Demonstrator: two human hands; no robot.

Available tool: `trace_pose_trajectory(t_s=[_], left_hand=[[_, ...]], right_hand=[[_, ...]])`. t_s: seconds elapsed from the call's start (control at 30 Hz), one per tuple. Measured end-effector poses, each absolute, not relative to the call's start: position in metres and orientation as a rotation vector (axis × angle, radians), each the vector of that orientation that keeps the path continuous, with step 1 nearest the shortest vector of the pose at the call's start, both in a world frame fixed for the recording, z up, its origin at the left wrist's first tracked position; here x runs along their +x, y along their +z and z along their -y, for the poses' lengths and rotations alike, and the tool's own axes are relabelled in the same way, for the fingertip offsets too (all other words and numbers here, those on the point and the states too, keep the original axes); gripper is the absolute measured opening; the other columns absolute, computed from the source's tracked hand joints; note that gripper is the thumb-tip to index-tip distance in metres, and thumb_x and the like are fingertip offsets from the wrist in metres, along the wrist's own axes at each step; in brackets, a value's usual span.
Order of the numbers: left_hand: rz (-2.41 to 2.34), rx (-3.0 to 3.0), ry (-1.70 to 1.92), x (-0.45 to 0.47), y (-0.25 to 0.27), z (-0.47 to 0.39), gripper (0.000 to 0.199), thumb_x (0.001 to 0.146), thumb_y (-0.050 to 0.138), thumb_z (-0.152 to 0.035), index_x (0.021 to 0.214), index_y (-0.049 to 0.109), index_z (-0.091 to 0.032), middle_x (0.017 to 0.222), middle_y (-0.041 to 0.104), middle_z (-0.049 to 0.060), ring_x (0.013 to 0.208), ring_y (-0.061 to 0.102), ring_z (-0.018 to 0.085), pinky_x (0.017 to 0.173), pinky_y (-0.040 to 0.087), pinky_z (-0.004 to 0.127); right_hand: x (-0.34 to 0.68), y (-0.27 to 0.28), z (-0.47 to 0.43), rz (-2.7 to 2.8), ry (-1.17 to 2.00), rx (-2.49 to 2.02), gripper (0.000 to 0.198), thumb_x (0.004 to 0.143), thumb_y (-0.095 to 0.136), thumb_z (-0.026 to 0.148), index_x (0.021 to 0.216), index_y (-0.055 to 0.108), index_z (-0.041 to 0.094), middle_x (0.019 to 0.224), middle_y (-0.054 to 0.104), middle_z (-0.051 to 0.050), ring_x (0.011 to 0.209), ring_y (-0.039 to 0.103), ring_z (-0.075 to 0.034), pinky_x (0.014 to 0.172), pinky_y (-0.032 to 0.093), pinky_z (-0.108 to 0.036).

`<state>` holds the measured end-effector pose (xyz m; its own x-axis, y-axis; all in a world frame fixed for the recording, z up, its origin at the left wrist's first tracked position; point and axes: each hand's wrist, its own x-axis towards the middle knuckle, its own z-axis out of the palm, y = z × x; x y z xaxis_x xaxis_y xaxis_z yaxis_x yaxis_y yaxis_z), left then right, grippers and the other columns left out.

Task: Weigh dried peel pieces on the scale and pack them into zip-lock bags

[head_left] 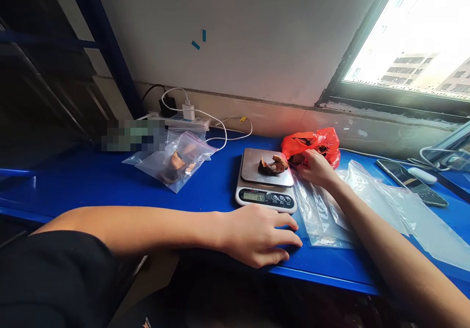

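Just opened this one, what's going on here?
The person's right hand is at the red plastic bag; whether it grips anything is unclear. The left hand lies spread near the front edge of the blue table, before a digital scale bearing curved brown pieces. Similar pieces lie in a clear bag.

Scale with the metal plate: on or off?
On. The white digital scale with a square metal plate shows dark digits on its small grey display; brown, curved pieces rest on the plate.
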<state>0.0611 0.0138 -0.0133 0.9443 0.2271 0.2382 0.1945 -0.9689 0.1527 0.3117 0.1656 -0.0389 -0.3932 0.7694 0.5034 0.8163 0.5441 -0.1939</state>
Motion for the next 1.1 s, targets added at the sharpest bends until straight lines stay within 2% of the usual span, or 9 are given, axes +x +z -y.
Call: trace_pose_trajectory(t_s=[0.1,0.23,0.37,0.5,0.63,0.77,0.83,0.97,1.1], left_hand=[[-0.336,2.952,0.406,0.061,-0.014,-0.013,0.031,0.096,0.052,-0.031,0.119,0.067,-0.015,0.127,0.066,0.011,0.103,0.066,0.024,0.083,0.057,0.034],[-0.364,2.922,0.402,0.056,-0.012,-0.012,0.031,0.096,0.053,-0.029,0.12,0.066,-0.015,0.127,0.065,0.012,0.103,0.066,0.024,0.085,0.056,0.034],[-0.336,2.899,0.372,0.049,-0.009,-0.011,0.032,0.096,0.054,-0.028,0.123,0.066,-0.014,0.129,0.064,0.014,0.106,0.065,0.024,0.089,0.055,0.033],[-0.329,2.914,0.379,0.047,-0.007,-0.01,0.032,0.097,0.054,-0.028,0.122,0.066,-0.013,0.128,0.064,0.014,0.102,0.066,0.024,0.086,0.055,0.032],[-0.32,2.923,0.343,0.045,-0.003,-0.011,0.032,0.096,0.056,-0.028,0.122,0.067,-0.013,0.128,0.064,0.014,0.095,0.066,0.023,0.081,0.055,0.032],[-0.324,2.914,0.322,0.044,-0.001,-0.012,0.032,0.096,0.056,-0.027,0.123,0.067,-0.012,0.129,0.064,0.015,0.096,0.066,0.023,0.082,0.054,0.032],[-0.326,2.912,0.319,0.044,-0.001,-0.013,0.033,0.096,0.056,-0.027,0.123,0.067,-0.012,0.129,0.064,0.015,0.096,0.066,0.023,0.082,0.054,0.032],[-0.323,2.913,0.294,0.043,0.0,-0.012,0.033,0.097,0.056,-0.028,0.124,0.066,-0.013,0.13,0.063,0.014,0.095,0.066,0.024,0.082,0.054,0.033],[-0.343,2.914,0.26,0.042,0.001,-0.011,0.032,0.097,0.056,-0.029,0.124,0.065,-0.015,0.131,0.063,0.013,0.093,0.066,0.023,0.081,0.054,0.033]], right_hand=[[0.31,-0.037,-0.166,2.207,-0.141,-1.264,0.01,0.072,0.05,0.017,0.065,0.055,0.02,0.074,0.063,-0.007,0.075,0.055,-0.021,0.072,0.043,-0.034],[0.313,-0.025,-0.16,2.11,-0.182,-1.254,0.01,0.076,0.051,0.022,0.069,0.058,0.02,0.078,0.065,-0.009,0.077,0.056,-0.023,0.071,0.044,-0.036],[0.311,-0.004,-0.138,2.041,-0.151,-1.134,0.01,0.073,0.052,0.021,0.076,0.061,0.021,0.076,0.066,-0.005,0.069,0.056,-0.02,0.068,0.045,-0.034],[0.294,0.011,-0.11,2.034,0.03,-0.967,0.013,0.073,0.051,0.017,0.078,0.062,0.022,0.071,0.067,-0.001,0.064,0.06,-0.016,0.064,0.047,-0.032],[0.273,0.01,-0.097,2.019,-0.034,-0.928,0.015,0.081,0.054,0.021,0.093,0.064,0.021,0.078,0.072,-0.003,0.071,0.066,-0.017,0.069,0.052,-0.033],[0.265,0.003,-0.097,1.97,-0.134,-0.985,0.03,0.089,0.055,0.029,0.116,0.063,0.019,0.092,0.072,-0.007,0.077,0.068,-0.018,0.07,0.054,-0.033],[0.266,0.002,-0.099,1.936,-0.168,-1.016,0.033,0.089,0.055,0.028,0.12,0.062,0.02,0.094,0.072,-0.007,0.08,0.069,-0.019,0.071,0.055,-0.033],[0.27,0.003,-0.102,1.895,-0.246,-1.084,0.03,0.088,0.055,0.029,0.116,0.065,0.02,0.093,0.074,-0.008,0.084,0.07,-0.022,0.076,0.055,-0.036],[0.271,-0.002,-0.108,1.901,-0.165,-1.162,0.031,0.09,0.055,0.033,0.114,0.068,0.019,0.094,0.075,-0.008,0.08,0.07,-0.022,0.075,0.055,-0.037]])
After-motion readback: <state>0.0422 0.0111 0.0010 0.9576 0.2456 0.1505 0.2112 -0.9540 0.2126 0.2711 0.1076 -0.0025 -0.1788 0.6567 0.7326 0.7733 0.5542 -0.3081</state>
